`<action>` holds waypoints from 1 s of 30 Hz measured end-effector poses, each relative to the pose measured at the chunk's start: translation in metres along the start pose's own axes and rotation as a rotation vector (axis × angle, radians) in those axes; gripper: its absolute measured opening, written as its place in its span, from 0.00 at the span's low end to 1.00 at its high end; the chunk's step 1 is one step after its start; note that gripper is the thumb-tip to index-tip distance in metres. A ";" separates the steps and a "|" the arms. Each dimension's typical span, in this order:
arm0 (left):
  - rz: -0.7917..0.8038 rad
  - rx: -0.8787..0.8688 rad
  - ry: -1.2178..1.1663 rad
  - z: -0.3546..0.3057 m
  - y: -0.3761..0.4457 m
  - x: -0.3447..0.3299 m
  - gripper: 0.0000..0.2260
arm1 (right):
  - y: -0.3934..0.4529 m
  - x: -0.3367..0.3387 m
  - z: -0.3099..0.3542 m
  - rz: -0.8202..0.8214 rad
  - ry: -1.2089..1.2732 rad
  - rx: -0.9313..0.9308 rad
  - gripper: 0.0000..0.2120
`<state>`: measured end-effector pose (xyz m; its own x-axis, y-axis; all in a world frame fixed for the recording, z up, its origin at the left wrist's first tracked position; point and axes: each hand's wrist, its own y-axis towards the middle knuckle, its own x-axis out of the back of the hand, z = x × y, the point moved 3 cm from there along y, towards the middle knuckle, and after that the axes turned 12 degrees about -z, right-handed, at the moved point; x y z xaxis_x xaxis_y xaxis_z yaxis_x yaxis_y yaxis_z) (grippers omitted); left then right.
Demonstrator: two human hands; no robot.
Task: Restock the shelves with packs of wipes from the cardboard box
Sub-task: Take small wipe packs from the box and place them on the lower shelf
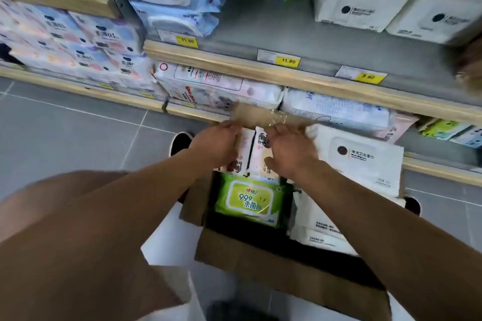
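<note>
Left hand (217,144) and right hand (289,150) curl their fingers over pink-printed wipe packs (251,150) (standing upright). A green pack (249,202) lies just behind the fingers, inside the cardboard box (273,266).

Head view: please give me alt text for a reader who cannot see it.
Both hands, left hand and right hand, grip pink-and-white wipes packs standing in an open cardboard box on the floor. A green wipes pack lies in the box, before store shelves stocked with wipes.
</note>
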<state>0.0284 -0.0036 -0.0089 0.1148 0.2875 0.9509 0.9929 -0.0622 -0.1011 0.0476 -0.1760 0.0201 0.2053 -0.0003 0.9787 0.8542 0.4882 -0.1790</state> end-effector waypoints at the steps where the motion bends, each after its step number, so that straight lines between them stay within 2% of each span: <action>1: 0.025 0.005 0.008 0.002 0.005 -0.005 0.22 | 0.006 -0.006 -0.001 0.032 -0.020 -0.009 0.34; 5: 0.063 -0.039 0.074 0.007 0.016 -0.024 0.29 | 0.022 -0.022 -0.008 0.077 -0.067 -0.074 0.37; 8: -0.004 -0.080 0.131 0.004 0.017 -0.018 0.31 | 0.021 -0.025 -0.005 -0.029 -0.130 -0.069 0.31; 10: -0.031 -0.081 0.154 0.000 0.015 -0.012 0.27 | 0.017 -0.021 -0.002 -0.075 -0.123 -0.087 0.29; 12: -0.013 -0.023 0.093 0.000 0.013 -0.003 0.20 | 0.015 -0.014 -0.001 -0.079 -0.029 -0.137 0.27; 14: -0.002 0.010 0.028 0.002 0.012 0.006 0.15 | 0.009 -0.003 -0.004 -0.115 0.097 -0.178 0.22; 16: -0.016 0.038 -0.034 0.000 0.008 0.018 0.13 | -0.001 0.011 -0.008 -0.158 0.180 -0.214 0.16; 19: -0.057 0.085 -0.097 -0.012 -0.001 0.038 0.14 | -0.024 0.035 -0.020 -0.252 0.227 -0.227 0.14; 22: -0.157 0.036 -0.170 -0.034 -0.009 0.059 0.11 | -0.051 0.068 -0.040 -0.416 0.288 -0.240 0.07; 25: -0.265 0.015 -0.262 -0.063 -0.013 0.082 0.10 | -0.085 0.100 -0.066 -0.536 0.319 -0.272 0.08; 30: -0.377 -0.090 -0.329 -0.140 -0.011 0.113 0.06 | -0.138 0.132 -0.124 -0.641 0.260 -0.295 0.07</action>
<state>0.0266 -0.1046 0.1407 -0.2335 0.5907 0.7724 0.9623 0.0264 0.2707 0.0158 -0.3518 0.1617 -0.3003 -0.4299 0.8515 0.9294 0.0691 0.3626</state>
